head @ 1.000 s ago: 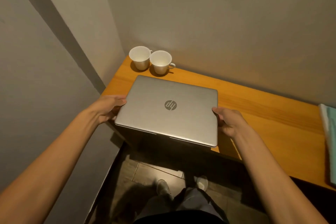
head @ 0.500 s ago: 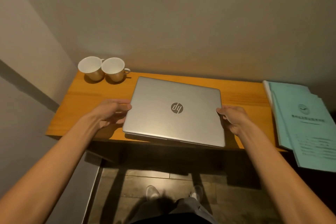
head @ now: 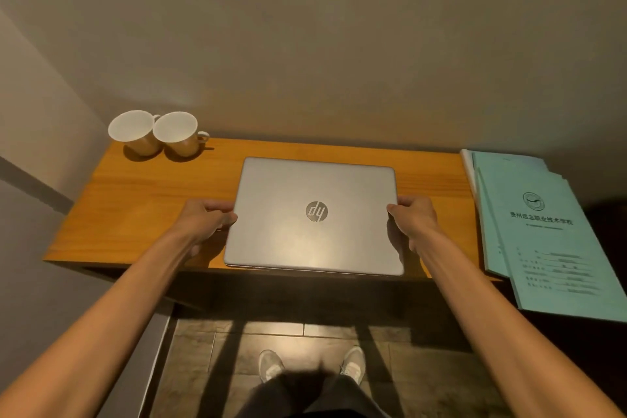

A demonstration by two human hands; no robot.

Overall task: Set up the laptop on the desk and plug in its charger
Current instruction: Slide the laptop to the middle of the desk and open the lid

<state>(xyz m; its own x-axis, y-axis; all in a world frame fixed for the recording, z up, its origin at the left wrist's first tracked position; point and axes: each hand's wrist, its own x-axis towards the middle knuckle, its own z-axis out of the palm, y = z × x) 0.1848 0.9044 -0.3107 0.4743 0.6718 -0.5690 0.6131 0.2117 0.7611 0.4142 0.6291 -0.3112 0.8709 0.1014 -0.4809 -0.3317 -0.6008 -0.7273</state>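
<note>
**Closed laptop held at both side edges on the desk**

The left hand [head: 203,219] is curled around the left edge of the laptop [head: 315,217], thumb on the lid and fingers tucked beneath the edge. The right hand [head: 412,219] grips the right edge in the same manner. Both hands are partly closed on the casing.

The desk [head: 135,210] is a narrow wooden top set against a plain wall [head: 305,44]. A second wall meets it at the left corner. Dark floor tiles [head: 305,332] lie below the front edge, with the person's shoes visible.

The laptop lies flat near the middle of the desk, lid shut. Its long axis runs left to right, parallel to the wall. The near edge sits at the desk's front edge. The lid logo appears upside down from the wearer's position.

A stack of pale green booklets [head: 549,234] lies at the right end, overhanging the front. Two white cups [head: 156,132] stand touching each other at the back left corner, well apart from the laptop.
</note>
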